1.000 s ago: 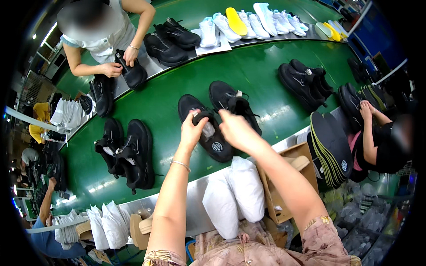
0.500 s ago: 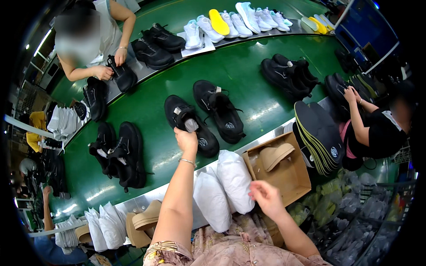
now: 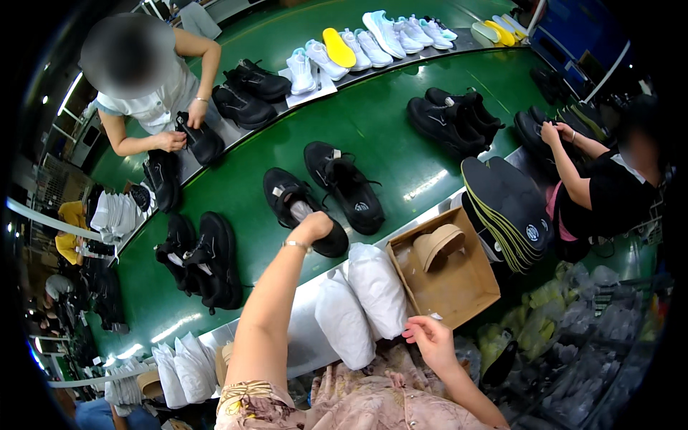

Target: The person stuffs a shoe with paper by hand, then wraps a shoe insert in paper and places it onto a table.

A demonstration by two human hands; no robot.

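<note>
My left hand reaches into the opening of a black shoe on the green surface; its fingers are hidden in the shoe. Pale paper shows in that opening, against the hand. A matching black shoe lies just to the right. Near my body, my right hand hovers with loosely bent fingers, slightly apart, and no object shows in them. Its fingertips are close to the lower end of a white wrapped bundle. A second white bundle leans beside it.
An open cardboard box holds a tan curved insert. Dark insoles are stacked at right. More black shoes sit left, white sneakers along the far edge. Two people handle black shoes, far left and right.
My left hand has moved down from the shoe's tongue area into its opening. My right hand has lowered slightly. The whole view has shifted a little.
</note>
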